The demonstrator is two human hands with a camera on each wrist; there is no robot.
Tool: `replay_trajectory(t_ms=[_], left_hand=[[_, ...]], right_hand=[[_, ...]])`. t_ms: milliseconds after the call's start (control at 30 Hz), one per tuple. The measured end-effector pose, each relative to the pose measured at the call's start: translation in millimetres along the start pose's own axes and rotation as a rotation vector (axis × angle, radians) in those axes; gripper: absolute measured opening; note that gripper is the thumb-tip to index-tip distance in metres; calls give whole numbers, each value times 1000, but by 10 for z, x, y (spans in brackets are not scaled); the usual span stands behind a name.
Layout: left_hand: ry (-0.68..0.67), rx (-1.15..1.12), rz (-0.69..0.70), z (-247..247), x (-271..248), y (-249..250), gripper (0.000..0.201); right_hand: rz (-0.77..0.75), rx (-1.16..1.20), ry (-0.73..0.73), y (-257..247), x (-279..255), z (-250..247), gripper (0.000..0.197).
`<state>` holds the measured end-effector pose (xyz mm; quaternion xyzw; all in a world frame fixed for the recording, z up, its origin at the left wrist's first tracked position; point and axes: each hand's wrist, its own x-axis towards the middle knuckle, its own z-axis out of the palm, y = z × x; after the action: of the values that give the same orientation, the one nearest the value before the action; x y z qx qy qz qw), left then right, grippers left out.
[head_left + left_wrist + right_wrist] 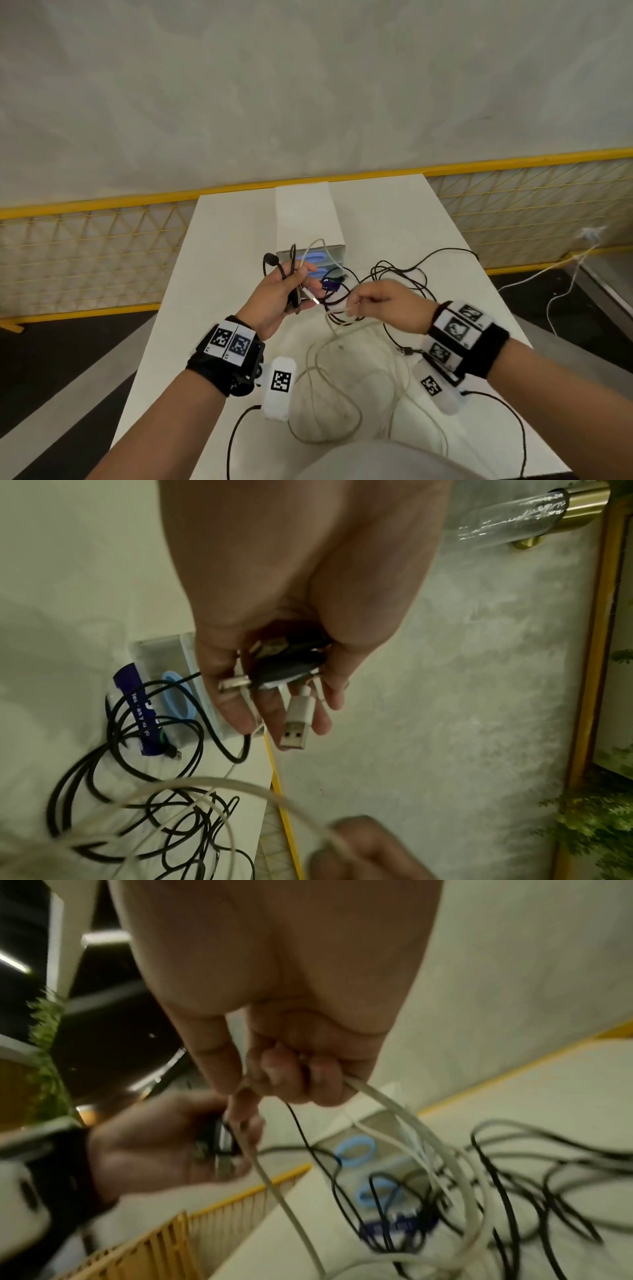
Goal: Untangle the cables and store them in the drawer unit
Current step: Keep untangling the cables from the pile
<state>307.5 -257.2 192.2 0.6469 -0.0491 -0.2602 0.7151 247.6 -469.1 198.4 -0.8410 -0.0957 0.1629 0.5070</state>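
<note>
Black cables (404,274) sprawl looped and knotted; white cable (329,370) coils nearer.

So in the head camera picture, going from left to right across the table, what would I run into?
Left hand gripping a bundle of cable ends → purple tag → right hand pinching the white cable → loose black cables.

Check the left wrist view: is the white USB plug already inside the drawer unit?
No, the white USB plug lies across the fingers of the left hand, in front of the drawer unit.
</note>
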Motion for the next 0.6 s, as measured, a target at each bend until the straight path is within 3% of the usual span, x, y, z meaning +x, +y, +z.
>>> replay_trajectory(t_ms=[167, 300, 400, 500, 600], left_hand=[[-56, 11, -24, 176, 20, -24, 18], [-119, -59, -27, 271, -17, -7, 26], [-178, -127, -52, 283, -89, 27, 41], [-232, -2, -4, 247, -115, -6, 40], [-191, 122, 15, 198, -128, 6, 37]], right_hand=[[-76, 460, 258, -368, -226, -243, 13], [-155, 317, 597, -398, -141, -227, 18], [-196, 322, 755, -384, -143, -170, 19], [-215, 356, 789, -372, -157, -133, 24], [-147, 320, 559, -360, -228, -267, 23]])
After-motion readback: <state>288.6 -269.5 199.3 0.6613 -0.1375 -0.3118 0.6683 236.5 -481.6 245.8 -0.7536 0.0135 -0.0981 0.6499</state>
